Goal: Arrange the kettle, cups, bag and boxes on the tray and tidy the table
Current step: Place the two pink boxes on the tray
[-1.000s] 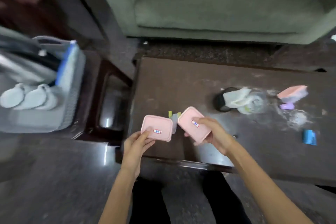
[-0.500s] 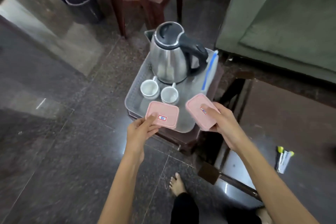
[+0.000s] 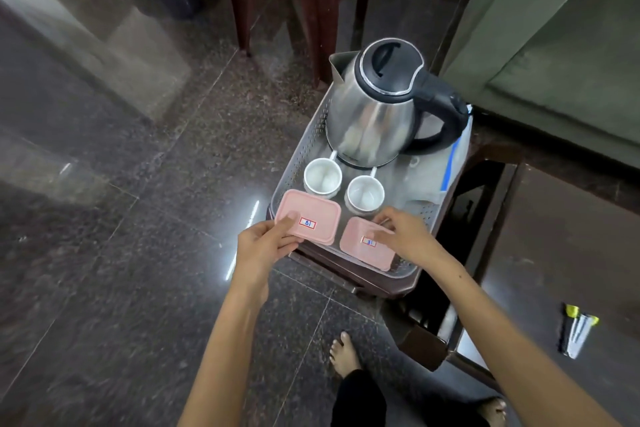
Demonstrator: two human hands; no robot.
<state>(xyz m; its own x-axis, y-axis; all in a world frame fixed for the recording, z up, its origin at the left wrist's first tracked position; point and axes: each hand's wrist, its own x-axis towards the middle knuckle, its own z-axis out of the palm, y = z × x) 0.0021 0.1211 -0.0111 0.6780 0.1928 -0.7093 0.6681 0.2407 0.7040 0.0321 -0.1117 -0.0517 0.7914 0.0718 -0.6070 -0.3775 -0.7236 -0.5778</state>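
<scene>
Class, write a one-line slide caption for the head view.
Left hand and right hand set two pink boxes on the tray.

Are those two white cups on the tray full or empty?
Empty. Both cups stand upright on the tray in front of the kettle, and their bare white insides show down to the bottom.

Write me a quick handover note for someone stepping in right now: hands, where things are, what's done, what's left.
Left hand: gripping the left pink lidded box at the grey perforated tray's near-left corner.
Right hand: fingers on the right pink lidded box, which looks set down in the tray.
Done: steel kettle, two white cups and clear blue-strip bag are on the tray.
Left: release both boxes; tidy the yellow-capped tubes on the dark table.
</scene>
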